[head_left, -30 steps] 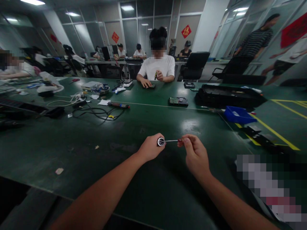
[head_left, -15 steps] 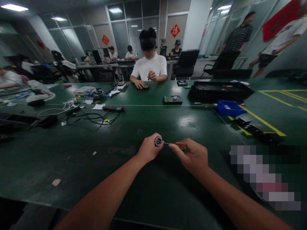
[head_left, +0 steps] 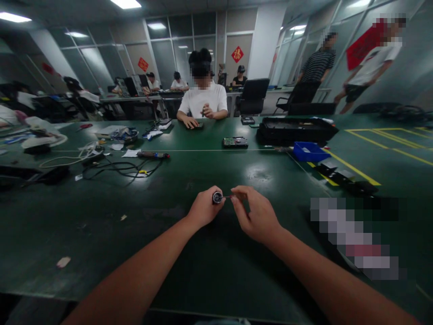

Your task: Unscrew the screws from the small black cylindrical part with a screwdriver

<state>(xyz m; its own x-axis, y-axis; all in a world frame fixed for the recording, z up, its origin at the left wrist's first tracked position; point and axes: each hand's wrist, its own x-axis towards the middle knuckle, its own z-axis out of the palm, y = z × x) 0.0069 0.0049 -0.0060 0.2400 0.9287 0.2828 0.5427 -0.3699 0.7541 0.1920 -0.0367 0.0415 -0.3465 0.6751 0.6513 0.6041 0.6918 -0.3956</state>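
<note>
My left hand is closed around a dark cylinder, whose round, silver-rimmed open end faces me. Most of its body is hidden in the fist. To the right, my right hand pinches a small screwdriver between thumb and fingertips. Its thin metal shaft runs level to the cylinder's rim, and a bit of reddish handle shows at the fingertips. Whether the tip is inside the cylinder or just at its edge, I cannot tell. Both hands are above the green tabletop.
A hard drive lies ahead, with a black tray and a blue bin to its right. Cables and a dark tool with a red tip lie left. A person works opposite; a blurred-out item lies right.
My right hand has moved closer to the left, so less of the screwdriver shows between them. Its fingers have shifted along the handle. The view has turned slightly to the right.
</note>
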